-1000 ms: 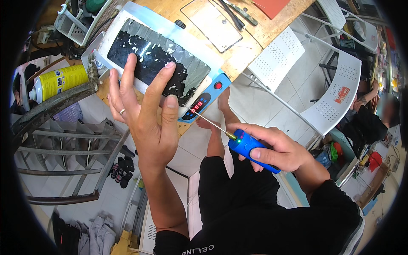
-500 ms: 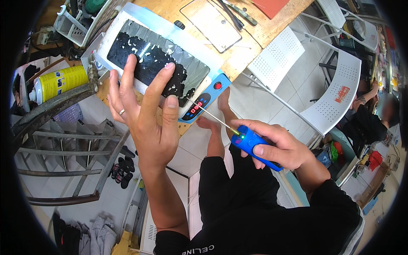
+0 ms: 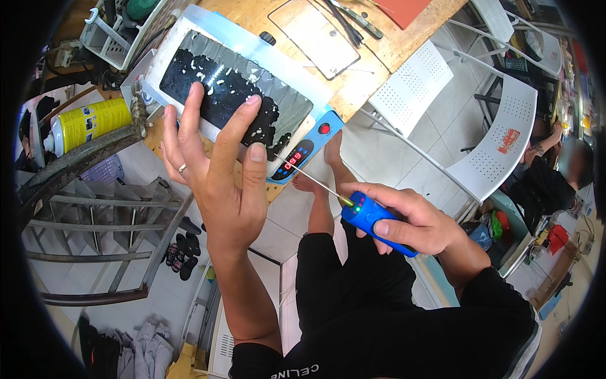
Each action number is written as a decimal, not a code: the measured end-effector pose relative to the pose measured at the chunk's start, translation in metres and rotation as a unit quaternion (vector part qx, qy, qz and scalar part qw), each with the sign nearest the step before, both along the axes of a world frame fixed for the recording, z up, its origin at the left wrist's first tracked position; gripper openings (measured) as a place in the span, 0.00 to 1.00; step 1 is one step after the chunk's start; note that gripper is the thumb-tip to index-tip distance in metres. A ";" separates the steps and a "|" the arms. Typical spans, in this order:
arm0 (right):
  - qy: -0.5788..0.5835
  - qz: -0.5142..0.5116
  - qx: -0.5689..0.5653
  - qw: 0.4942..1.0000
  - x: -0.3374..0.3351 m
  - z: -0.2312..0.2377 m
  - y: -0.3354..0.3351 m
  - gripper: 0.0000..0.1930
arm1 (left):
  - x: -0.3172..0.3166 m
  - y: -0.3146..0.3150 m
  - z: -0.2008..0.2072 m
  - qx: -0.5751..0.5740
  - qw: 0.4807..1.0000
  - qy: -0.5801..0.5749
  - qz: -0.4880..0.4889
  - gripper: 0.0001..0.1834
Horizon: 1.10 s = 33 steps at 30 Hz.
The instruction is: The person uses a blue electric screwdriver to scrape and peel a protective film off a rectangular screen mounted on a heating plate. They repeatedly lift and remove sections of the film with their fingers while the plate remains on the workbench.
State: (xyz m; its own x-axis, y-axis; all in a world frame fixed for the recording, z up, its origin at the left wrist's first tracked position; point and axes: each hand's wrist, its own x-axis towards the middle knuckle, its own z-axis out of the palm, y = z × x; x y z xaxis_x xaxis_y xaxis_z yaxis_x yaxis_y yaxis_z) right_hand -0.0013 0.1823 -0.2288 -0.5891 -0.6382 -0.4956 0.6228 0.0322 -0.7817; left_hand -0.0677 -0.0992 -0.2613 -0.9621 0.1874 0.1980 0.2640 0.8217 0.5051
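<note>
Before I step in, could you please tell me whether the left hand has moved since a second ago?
No: against the red button, the left hand shows no clear shift over the dark panel.

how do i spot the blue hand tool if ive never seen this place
Start at the wooden table up top, then find the machine with glowing red digits at its near edge. Below right of it, the right hand grips the blue hand tool. The machine has blue parts too, but only the tool has a long, thin metal rod.
</note>
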 end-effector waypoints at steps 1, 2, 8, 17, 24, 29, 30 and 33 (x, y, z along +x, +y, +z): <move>0.000 -0.003 0.000 1.000 0.000 0.000 0.000 0.34 | 0.000 0.000 0.000 -0.001 1.000 0.000 0.000 0.20; -0.003 -0.007 0.006 1.000 0.000 0.001 0.000 0.34 | 0.000 0.000 0.000 -0.003 1.000 0.000 0.000 0.20; 0.003 -0.005 0.001 1.000 0.000 -0.001 0.001 0.33 | 0.000 0.000 0.001 -0.004 1.000 -0.005 0.001 0.20; -0.009 -0.027 -0.002 1.000 -0.001 0.001 0.005 0.32 | -0.001 0.001 0.003 -0.019 1.000 -0.011 0.003 0.22; -0.004 -0.028 -0.012 1.000 -0.002 0.002 0.001 0.32 | -0.002 -0.001 0.003 0.001 1.000 -0.006 -0.013 0.27; -0.020 -0.051 -0.003 0.998 -0.005 0.002 0.005 0.32 | -0.004 0.001 0.003 0.004 1.000 0.005 -0.011 0.27; -0.035 -0.054 0.005 0.998 -0.006 0.004 0.007 0.33 | -0.005 0.002 0.003 0.004 1.000 0.007 -0.011 0.26; -0.055 -0.065 0.011 0.996 -0.006 0.006 0.009 0.34 | -0.007 0.003 0.002 0.003 1.000 0.013 -0.012 0.25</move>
